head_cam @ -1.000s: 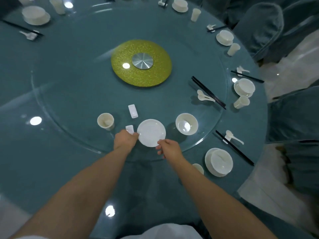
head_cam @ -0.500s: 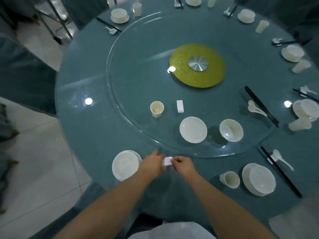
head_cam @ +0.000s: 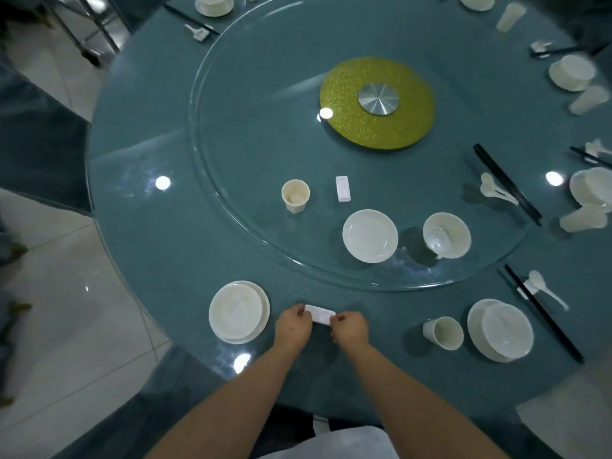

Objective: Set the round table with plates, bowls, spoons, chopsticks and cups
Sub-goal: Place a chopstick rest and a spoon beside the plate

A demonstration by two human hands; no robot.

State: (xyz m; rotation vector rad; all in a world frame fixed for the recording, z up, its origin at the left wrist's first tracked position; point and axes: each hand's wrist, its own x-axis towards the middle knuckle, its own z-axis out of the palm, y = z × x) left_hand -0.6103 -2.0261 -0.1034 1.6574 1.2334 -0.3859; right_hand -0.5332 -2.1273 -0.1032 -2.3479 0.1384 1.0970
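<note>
Head view: a small white rectangular rest [head_cam: 320, 314] is pinched at its two short ends between the left hand [head_cam: 294, 325] and the right hand [head_cam: 351, 327], low over the blue table [head_cam: 139, 226] near its close edge, just right of a plate with a bowl on it [head_cam: 239, 312]; whether the rest touches the cloth yet cannot be told. A second ago both hands were up on the glass turntable [head_cam: 251, 94] beside the lone plate [head_cam: 370, 235]; since then the rest has been brought down off the glass to the outer ring, so a new place setting is judged to be getting its chopstick rest. Its long axis runs left to right, roughly along the table edge, tilted slightly down to the right. A second rest [head_cam: 342, 188], a cup [head_cam: 295, 195], a bowl [head_cam: 446, 235] and chopsticks [head_cam: 506, 183] remain on the glass, so more pieces are judged to be waiting.
</note>
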